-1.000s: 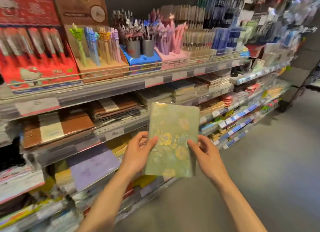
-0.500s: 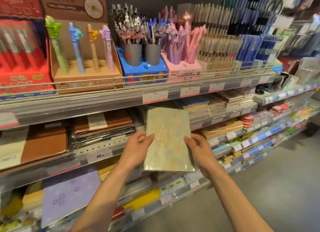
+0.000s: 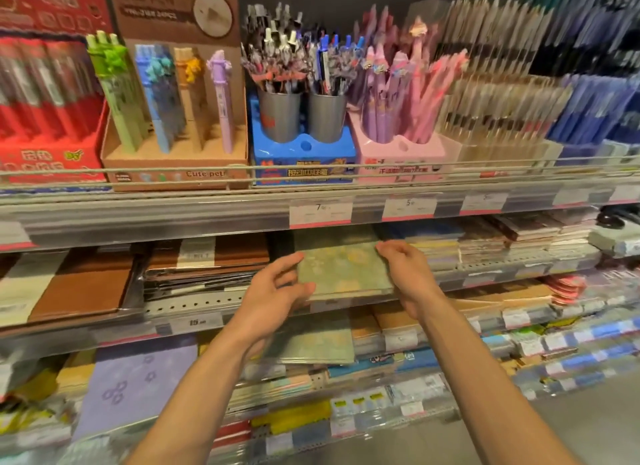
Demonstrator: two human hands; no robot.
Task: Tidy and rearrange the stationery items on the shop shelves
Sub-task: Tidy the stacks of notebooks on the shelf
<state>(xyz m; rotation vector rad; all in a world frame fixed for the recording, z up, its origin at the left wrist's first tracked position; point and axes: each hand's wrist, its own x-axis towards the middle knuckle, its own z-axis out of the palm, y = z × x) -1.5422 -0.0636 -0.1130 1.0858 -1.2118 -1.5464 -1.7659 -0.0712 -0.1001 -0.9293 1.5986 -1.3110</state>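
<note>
While gripped, notebook beneath shelf edge

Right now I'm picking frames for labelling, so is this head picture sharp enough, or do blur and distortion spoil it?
Head view: the centre is fairly sharp, with both hands, left hand and right hand, on the green notebook readable; the right-side pens smear with motion blur; the wide lens bows the shelf rail; lighting is even, no strong glare.
</note>
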